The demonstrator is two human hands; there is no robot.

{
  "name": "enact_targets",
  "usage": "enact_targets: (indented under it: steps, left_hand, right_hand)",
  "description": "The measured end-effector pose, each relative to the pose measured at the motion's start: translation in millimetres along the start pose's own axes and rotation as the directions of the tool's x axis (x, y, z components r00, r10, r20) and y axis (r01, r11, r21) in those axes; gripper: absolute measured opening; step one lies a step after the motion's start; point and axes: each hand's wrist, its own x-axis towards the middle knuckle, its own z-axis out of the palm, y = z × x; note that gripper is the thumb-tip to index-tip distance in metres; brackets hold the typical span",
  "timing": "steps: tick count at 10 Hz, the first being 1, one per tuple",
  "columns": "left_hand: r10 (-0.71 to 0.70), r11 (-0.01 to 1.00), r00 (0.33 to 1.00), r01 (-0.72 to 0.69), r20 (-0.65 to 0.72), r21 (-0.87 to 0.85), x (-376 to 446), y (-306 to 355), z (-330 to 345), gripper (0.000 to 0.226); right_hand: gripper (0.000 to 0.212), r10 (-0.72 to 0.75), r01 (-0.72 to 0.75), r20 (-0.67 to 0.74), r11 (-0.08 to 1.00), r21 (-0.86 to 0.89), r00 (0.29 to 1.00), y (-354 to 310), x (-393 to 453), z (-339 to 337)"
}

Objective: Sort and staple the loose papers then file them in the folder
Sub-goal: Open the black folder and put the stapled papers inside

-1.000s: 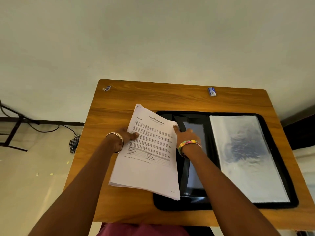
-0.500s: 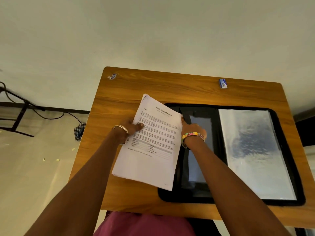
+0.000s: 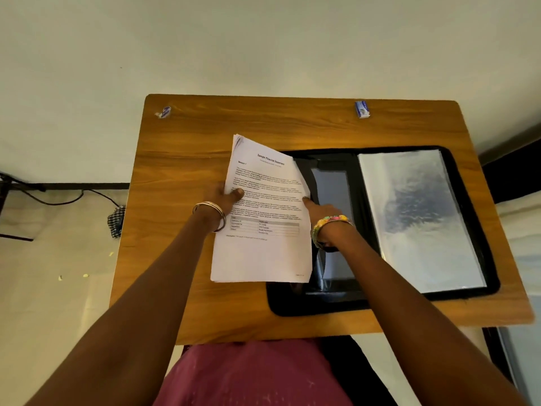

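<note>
Two hands hold the paper stack (image 3: 263,218) at frame centre: left hand (image 3: 225,200) pinches its left edge, right hand (image 3: 320,209) is pressed at its right edge, grip unclear. Stack overlaps open folder (image 3: 480,230); edges should be squared before sliding in. Stapler (image 3: 362,109) lies upper right, on the table (image 3: 181,159).

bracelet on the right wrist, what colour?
Multicoloured beads, yellow, pink and green, on the bracelet; head view, the only one.

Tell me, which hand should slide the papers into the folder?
Probably the right hand: it pinches the papers at the edge beside the open folder. The left hand holds the far edge.
</note>
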Motion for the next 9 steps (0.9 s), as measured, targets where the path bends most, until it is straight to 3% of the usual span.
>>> enact_targets:
  steps: [3,4,5,9]
  left_hand:
    - [-0.040,0.985,0.999,0.036,-0.020,-0.171,-10.4,-17.9,24.0,0.022]
    - [-0.080,0.972,0.996,0.084,0.025,-0.218,-13.8,-25.0,32.4,0.019]
    - [-0.105,0.968,0.994,0.111,0.038,-0.225,-15.2,-28.5,41.1,0.018]
    - [-0.108,0.942,0.993,0.114,0.038,-0.315,-16.9,-10.8,117.2,0.025]
  right_hand:
    - [0.065,-0.037,0.034,-0.033,0.995,-0.090,0.999,7.8,-17.8,15.1]
    - [0.061,-0.293,0.232,-0.102,0.889,-0.396,0.951,15.7,-20.0,22.3]
    - [0.075,-0.421,0.280,-0.128,0.771,-0.572,0.898,20.1,-17.7,22.0]
    - [0.076,-0.542,0.433,-0.034,0.705,-0.562,0.840,21.5,-4.2,-0.4]
